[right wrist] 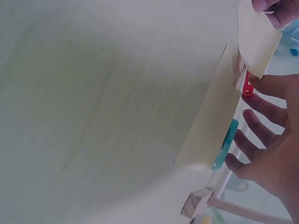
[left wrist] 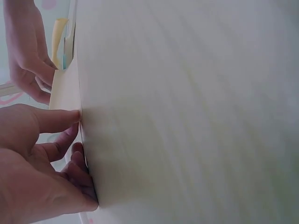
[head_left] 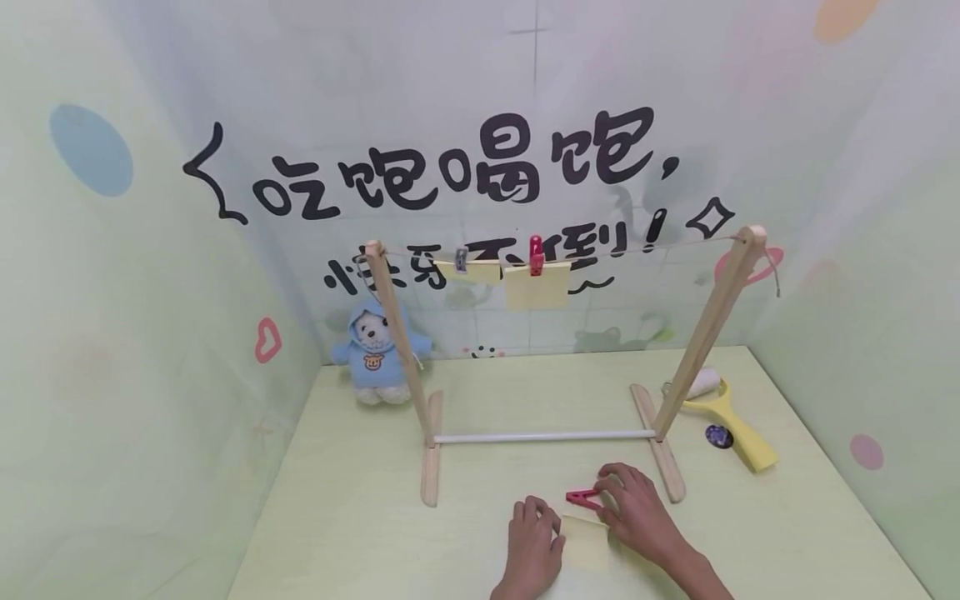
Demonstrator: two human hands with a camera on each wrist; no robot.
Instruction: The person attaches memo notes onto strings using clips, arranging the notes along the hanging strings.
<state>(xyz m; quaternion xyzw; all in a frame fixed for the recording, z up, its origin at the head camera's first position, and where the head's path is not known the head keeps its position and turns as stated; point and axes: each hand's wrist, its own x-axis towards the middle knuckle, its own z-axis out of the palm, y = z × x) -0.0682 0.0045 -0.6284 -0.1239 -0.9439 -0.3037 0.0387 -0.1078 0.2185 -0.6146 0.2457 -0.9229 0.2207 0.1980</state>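
A pale yellow paper note (head_left: 586,546) is at the front of the table, its edge raised off the surface in the left wrist view. My left hand (head_left: 531,546) pinches the note's left side. Above the note's far edge, my right hand (head_left: 639,512) pinches a red clothespin (head_left: 582,498) between thumb and forefinger. In the right wrist view, the red clothespin (right wrist: 248,85) is close to the note (right wrist: 257,37). A second pale note (right wrist: 208,121) and a teal clothespin (right wrist: 225,144) show below the right fingers there.
A wooden rack (head_left: 705,333) with a white crossbar (head_left: 543,437) stands behind the hands. On its string, a grey clip (head_left: 461,260) and a red clip (head_left: 536,255) hold yellow notes. A blue-hooded plush toy (head_left: 378,354) sits back left; a yellow-handled roller (head_left: 738,425) and dark oval (head_left: 719,436) lie right.
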